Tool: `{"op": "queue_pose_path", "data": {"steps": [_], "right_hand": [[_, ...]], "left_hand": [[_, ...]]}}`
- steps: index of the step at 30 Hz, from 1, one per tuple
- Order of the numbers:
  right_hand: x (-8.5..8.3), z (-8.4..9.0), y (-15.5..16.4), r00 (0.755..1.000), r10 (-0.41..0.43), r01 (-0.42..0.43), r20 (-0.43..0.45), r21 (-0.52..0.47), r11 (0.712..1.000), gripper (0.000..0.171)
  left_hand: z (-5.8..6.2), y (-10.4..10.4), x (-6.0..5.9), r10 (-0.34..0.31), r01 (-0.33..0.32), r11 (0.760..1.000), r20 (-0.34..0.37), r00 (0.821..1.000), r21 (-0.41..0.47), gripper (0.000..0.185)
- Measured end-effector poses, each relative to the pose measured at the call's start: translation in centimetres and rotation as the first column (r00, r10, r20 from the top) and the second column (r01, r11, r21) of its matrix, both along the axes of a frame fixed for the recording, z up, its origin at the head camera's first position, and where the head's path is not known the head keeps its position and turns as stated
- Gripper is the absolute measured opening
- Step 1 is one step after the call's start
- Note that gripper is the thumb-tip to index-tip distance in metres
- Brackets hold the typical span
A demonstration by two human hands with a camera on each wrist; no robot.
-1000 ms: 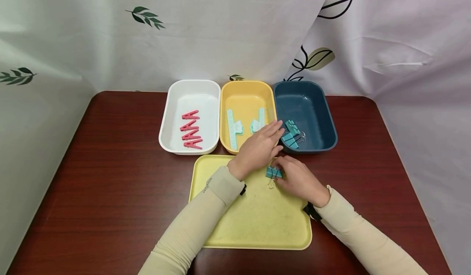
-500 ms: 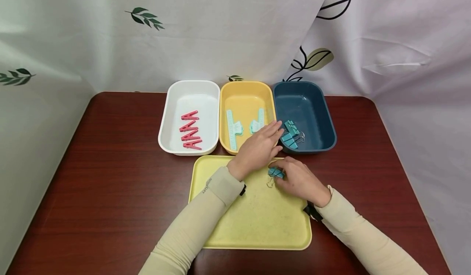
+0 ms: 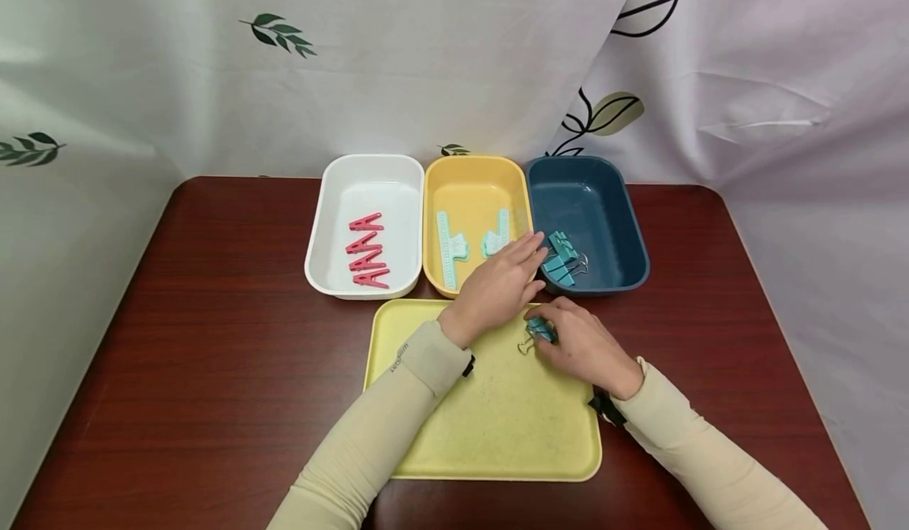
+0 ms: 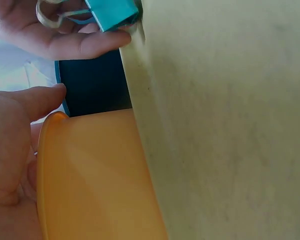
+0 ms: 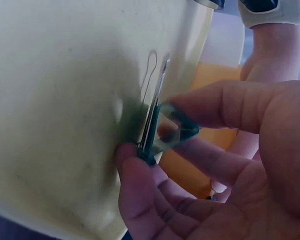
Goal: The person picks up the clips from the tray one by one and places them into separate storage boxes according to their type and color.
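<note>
My right hand (image 3: 582, 348) pinches a teal binder clip (image 3: 542, 328) over the far right part of the yellow tray (image 3: 497, 419). In the right wrist view the thumb and fingers grip the clip's body (image 5: 151, 122), and a wire handle points away from the palm, close to the tray. My left hand (image 3: 497, 285) lies with its fingers extended over the near rims of the yellow bin (image 3: 477, 195) and the dark blue bin (image 3: 604, 222). Several teal binder clips (image 3: 561, 262) lie in the blue bin, near its front left, partly behind my left fingertips.
Left of the yellow bin stands a white bin (image 3: 379, 187) with several red clothespins (image 3: 368, 260). Two mint ruler-edged clips (image 3: 446, 250) lie in the yellow bin. The three bins stand side by side along the tray's far edge on a brown table (image 3: 213, 341), before a white curtain.
The binder clip has tilted and shifted slightly right and away within my right hand's grip. My left hand stays in place.
</note>
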State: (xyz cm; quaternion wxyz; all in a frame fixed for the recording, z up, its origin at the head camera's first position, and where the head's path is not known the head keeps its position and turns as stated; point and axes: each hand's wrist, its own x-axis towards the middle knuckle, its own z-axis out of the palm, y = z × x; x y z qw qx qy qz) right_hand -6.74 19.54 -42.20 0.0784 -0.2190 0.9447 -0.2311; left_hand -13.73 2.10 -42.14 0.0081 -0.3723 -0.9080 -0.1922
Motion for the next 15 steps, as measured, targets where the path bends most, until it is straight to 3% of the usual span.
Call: {"op": "queue_pose_path", "data": {"steps": [5, 15], "right_hand": [[0.11, -0.01, 0.11, 0.999, 0.032, -0.032, -0.002, 0.012, 0.999, 0.034], [0.19, 0.65, 0.49, 0.993, 0.041, -0.045, 0.108, 0.032, 0.998, 0.047]], "left_hand": [[0.01, 0.02, 0.03, 0.001, -0.001, 1.0, -0.002, 1.0, -0.011, 0.052], [0.07, 0.02, 0.1, 0.001, -0.001, 1.0, -0.013, 1.0, -0.016, 0.053]]}}
